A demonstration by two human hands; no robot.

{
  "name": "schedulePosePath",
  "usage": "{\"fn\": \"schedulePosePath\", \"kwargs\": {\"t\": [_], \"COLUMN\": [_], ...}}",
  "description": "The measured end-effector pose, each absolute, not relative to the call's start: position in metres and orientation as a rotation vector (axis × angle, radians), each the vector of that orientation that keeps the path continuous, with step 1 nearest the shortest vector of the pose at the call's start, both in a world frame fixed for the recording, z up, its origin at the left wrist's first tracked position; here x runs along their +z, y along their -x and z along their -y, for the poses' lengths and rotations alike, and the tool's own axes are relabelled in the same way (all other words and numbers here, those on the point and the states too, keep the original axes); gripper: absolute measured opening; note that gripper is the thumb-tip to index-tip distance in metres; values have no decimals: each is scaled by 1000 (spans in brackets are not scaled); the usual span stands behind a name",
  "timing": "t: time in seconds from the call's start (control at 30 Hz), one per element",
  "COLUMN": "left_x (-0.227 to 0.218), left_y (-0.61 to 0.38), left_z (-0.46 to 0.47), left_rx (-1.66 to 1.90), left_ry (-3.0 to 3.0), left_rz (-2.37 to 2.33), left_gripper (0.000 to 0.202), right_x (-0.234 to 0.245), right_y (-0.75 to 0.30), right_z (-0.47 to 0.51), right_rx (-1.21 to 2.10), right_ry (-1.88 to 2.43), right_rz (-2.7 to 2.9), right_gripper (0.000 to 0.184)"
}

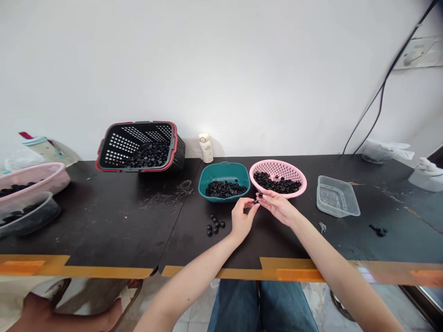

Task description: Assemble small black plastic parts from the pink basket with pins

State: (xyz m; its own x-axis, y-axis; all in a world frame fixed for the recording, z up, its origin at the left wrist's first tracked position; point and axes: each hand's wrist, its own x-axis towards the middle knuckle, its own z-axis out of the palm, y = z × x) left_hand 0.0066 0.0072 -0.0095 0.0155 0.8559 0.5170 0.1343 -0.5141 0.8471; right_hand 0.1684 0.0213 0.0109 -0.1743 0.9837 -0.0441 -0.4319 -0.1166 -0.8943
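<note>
Left hand [242, 220] closed in a fingertip pinch on a small dark piece [255, 201], just in front and to the right of the teal plastic basin [223, 171], my landmark. Right hand [279, 208] also pinching, a small black rounded part [260, 195] at its fingertips, likewise in front and to the right of that basin. Head view, my only feed: the two pinches almost meet; whether the pieces touch I cannot tell. My reading: parts this small suit fingertips rather than palms, and hands brought this close steady each other.

The basin holds loose black pieces, gathered toward its near side. Just right of it, an oval pink perforated plastic basket [294, 169] holds more; both sit just beyond the hands, I judge for short reaches. Before the basin, a cluster of round black pieces [216, 224] lies on the dark tabletop [131, 226], apparently kept apart from the bulk.

Well right of the basin: a clear rectangular plastic tub [341, 196], thin silver-coloured pins [322, 227] just in front, perhaps laid out for easier picking. Well left: a black perforated basket with a red rim [126, 138], tilted mouth-forward, probably to show the black pieces inside.
</note>
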Motion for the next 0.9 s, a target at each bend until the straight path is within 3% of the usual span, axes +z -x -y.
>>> {"fn": "schedulePosePath", "kwargs": {"t": [0.5,0.9], "left_x": [-9,-6], "left_y": [-9,-9], "left_z": [-6,-4], "left_rx": [1552,1571], "left_ry": [-1938,-1879], "left_rz": [-1061,-1123], "left_gripper": [18,18], "right_x": [-7,-4], "right_y": [-156,-153], "right_z": [-14,-12], "right_rx": [1686,1614], "right_ry": [799,796], "right_rz": [686,718], "right_gripper": [15,19]}}
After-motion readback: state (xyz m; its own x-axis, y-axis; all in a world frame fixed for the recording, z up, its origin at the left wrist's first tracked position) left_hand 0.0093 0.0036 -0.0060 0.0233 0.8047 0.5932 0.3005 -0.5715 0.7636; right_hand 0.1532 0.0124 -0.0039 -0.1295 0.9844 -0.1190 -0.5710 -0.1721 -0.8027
